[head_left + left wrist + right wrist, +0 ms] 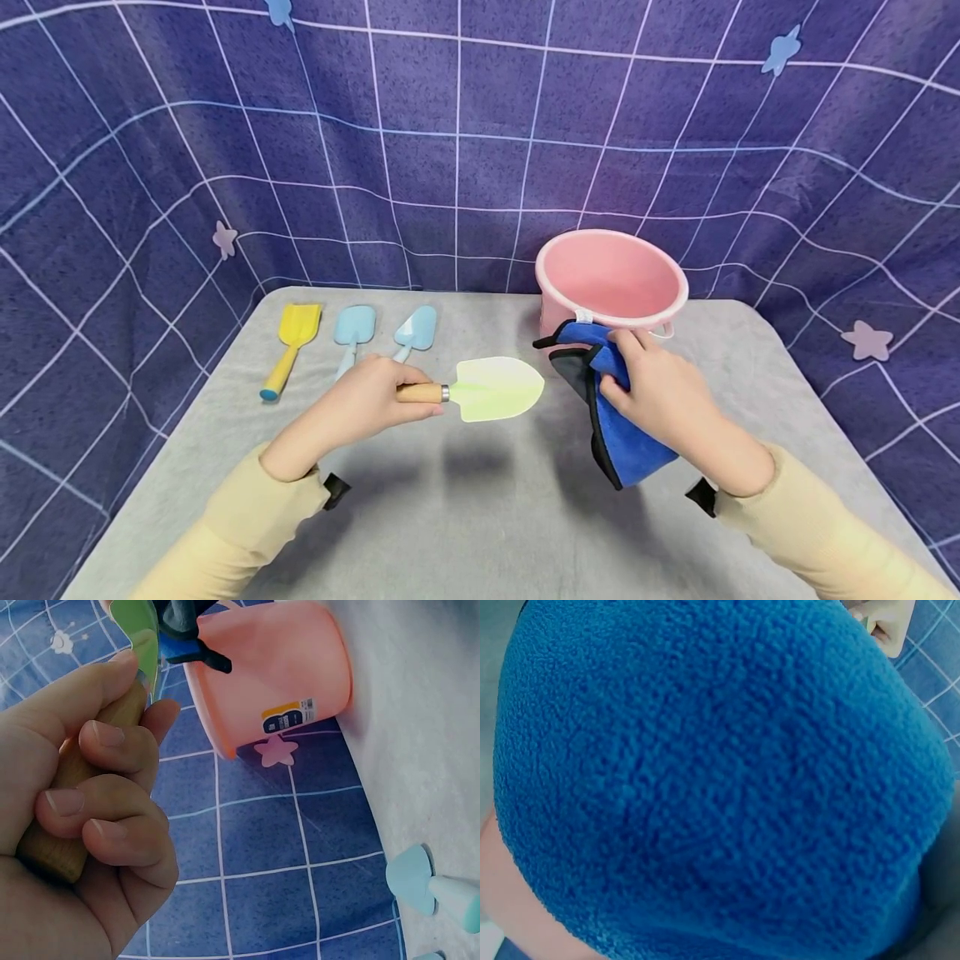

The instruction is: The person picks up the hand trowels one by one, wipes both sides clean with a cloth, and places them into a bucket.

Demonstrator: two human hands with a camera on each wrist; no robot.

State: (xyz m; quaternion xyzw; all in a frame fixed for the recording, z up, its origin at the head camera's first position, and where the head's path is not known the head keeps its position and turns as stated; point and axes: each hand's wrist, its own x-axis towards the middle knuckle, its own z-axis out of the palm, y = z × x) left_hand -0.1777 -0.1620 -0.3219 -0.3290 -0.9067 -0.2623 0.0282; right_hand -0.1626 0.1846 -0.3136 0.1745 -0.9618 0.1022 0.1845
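Observation:
In the head view my left hand [372,395] grips the wooden handle of a pale green garden trowel [497,389], its blade pointing right, above the table. The left wrist view shows the fingers curled round that handle [56,851]. My right hand [660,383] holds a folded blue cloth [633,446] with black edging, in front of a pink bucket [555,308]. Blue fleecy fabric [720,780] fills most of the right wrist view and hides the right fingers there. The cloth's upper corner overlaps the bucket's front in the head view.
Toward the back left of the grey table [480,525] lie a yellow toy shovel [298,329], a light blue shovel [355,324] and a light blue trowel [417,327]. A blue curtain with a white grid [420,167] hangs behind and at both sides.

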